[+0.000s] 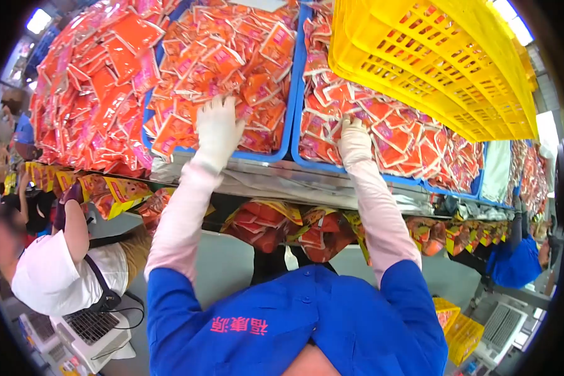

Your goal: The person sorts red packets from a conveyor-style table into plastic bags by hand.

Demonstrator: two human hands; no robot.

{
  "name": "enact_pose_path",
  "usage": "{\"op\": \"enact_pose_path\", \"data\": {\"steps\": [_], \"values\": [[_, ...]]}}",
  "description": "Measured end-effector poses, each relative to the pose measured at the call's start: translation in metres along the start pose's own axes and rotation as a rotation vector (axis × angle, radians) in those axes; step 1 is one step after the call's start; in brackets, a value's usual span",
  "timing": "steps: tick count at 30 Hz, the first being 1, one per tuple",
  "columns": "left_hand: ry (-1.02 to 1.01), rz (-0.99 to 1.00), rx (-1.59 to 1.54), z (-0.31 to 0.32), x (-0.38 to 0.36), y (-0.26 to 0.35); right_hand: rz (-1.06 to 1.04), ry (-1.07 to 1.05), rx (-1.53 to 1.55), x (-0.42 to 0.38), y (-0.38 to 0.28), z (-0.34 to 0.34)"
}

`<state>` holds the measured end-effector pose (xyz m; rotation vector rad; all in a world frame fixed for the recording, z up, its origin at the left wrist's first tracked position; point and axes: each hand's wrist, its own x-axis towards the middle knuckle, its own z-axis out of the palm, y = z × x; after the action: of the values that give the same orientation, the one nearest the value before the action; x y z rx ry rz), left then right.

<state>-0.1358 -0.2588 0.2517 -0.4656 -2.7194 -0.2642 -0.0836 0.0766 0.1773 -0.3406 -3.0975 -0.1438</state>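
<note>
My left hand (218,133), in a white glove, lies on the heap of small red sealed packets (222,59) in a blue tray (281,152). Its fingers are a little apart, and I see nothing held in them. My right hand (355,143), gloved too, is at the near edge of a second blue tray (310,160) full of similar red packets (391,128). The fingers there are curled together against the packets; what they hold, if anything, is hidden. Below my forearms, open bags (263,225) of red packets hang along the table's edge.
Yellow slotted crates (432,62) overhang the right tray. A large heap of red packets (100,88) lies at the left. A person in a white shirt (72,269) works at my left; another in blue (514,260) is at the far right.
</note>
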Motion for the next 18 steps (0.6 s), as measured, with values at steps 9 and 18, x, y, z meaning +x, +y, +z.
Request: {"op": "enact_pose_path", "data": {"steps": [9,18], "values": [[0.473,-0.261,-0.091,0.043,0.091,-0.029,-0.039,-0.07,0.518,0.002,0.047,0.0],[-0.195,-0.186,-0.644,-0.082,-0.072,0.048,0.072,-0.307,1.632,-0.076,0.059,-0.101]]}}
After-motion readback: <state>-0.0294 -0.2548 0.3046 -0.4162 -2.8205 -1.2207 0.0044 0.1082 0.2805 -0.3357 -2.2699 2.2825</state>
